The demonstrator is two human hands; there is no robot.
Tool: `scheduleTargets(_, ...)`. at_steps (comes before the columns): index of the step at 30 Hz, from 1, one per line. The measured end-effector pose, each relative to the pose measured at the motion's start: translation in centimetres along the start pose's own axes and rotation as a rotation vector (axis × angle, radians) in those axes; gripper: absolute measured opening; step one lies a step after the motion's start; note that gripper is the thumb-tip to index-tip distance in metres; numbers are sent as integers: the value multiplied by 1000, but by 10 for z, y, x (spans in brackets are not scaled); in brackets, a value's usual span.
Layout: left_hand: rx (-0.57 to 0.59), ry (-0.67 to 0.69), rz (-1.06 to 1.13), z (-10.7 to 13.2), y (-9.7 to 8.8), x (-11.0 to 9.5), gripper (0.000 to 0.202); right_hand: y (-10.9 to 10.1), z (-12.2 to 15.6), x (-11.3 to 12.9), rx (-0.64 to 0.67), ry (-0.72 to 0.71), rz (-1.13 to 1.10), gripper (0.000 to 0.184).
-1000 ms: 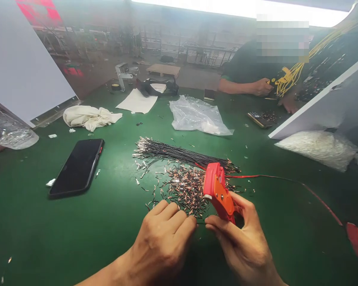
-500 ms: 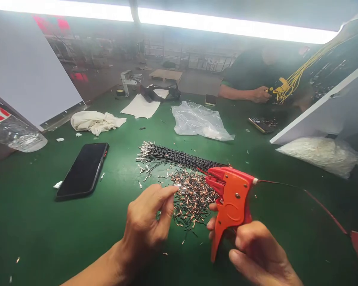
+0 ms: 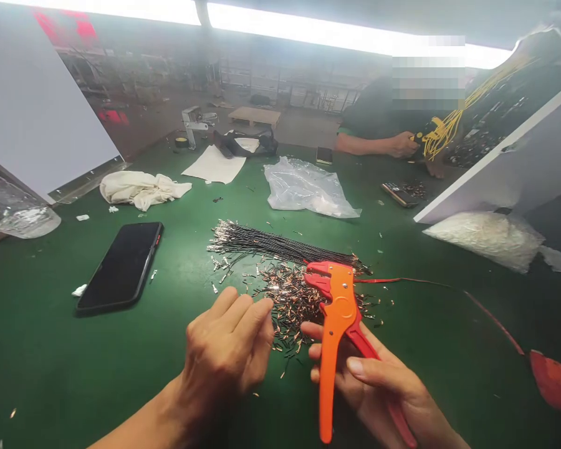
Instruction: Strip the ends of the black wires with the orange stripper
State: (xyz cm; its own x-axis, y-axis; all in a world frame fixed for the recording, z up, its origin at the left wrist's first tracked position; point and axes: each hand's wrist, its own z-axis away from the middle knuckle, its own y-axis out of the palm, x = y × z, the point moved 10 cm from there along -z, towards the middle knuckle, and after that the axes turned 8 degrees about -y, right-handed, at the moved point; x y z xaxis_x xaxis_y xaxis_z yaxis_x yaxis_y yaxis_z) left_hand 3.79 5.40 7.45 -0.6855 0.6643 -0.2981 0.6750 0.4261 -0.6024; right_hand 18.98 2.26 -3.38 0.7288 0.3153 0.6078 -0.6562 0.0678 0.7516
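My right hand [image 3: 383,380] holds an orange and red wire stripper [image 3: 339,305], its handles spread apart and its red jaws pointing left. My left hand [image 3: 231,337] is closed in a pinch just left of those jaws; whatever sits between its fingertips is too small to make out. Below the jaws and between the hands lies a heap of short black wire scraps [image 3: 287,315], many with bare copper ends. Behind the heap stretches a bundle of black wires [image 3: 275,242] with silvery terminals at its left end. Several loose terminals [image 3: 217,265] are scattered beside it.
A black phone [image 3: 121,265] and a white cloth [image 3: 143,189] lie left, near a clear plastic bottle [image 3: 19,209]. Farther back are a plastic bag [image 3: 308,187] and paper [image 3: 215,163]. A filled bag [image 3: 486,240] rests right. Opposite, a person's hand [image 3: 402,144] is near yellow wires.
The wire stripper has swung more upright and shifted left, its handles spreading as my right hand loosened. My left hand stays pinched in nearly the same place. The whole view has shifted slightly.
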Motion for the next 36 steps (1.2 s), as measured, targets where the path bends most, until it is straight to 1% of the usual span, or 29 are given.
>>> scheduleTargets(2, 6, 24, -27, -1, 0, -4, 15, 4, 0, -7, 18, 27, -52, 35)
scheduleTargets(5, -12, 36, -73, -1, -2, -7, 14, 13, 3, -17, 101, 33, -103, 32)
scheduleTargets(7, -17, 20, -83, -1, -2, -8, 14, 18, 6, -22, 153, 21, -72, 35)
scheduleTargets(9, -12, 0, -68, 1, -1, -8, 16, 20, 9, -27, 177, 23, 26, 36)
scheduleTargets(12, -17, 16, -35, 2, -2, -14, 20, 12, 9, -28, 125, 16, 189, 42)
scheduleTargets(15, -7, 34, -33, 1, -4, -21, 29, 7, 9, -27, 101, 0, 232, 50)
scheduleTargets(19, 40, 35, -52, 0, -3, -28, 35, 4, 8, -32, 131, 5, 305, 46)
scheduleTargets(22, 48, 48, -27, 0, -3, -32, 35, 3, 8, -35, 142, 8, 352, 47)
scheduleTargets(28, 68, 88, 19, 4, -2, -37, 30, 6, 6, -34, 114, 17, 342, 44)
scheduleTargets(36, 86, 137, -26, 8, -2, -50, 23, 4, 6, -38, 59, 67, 354, 42)
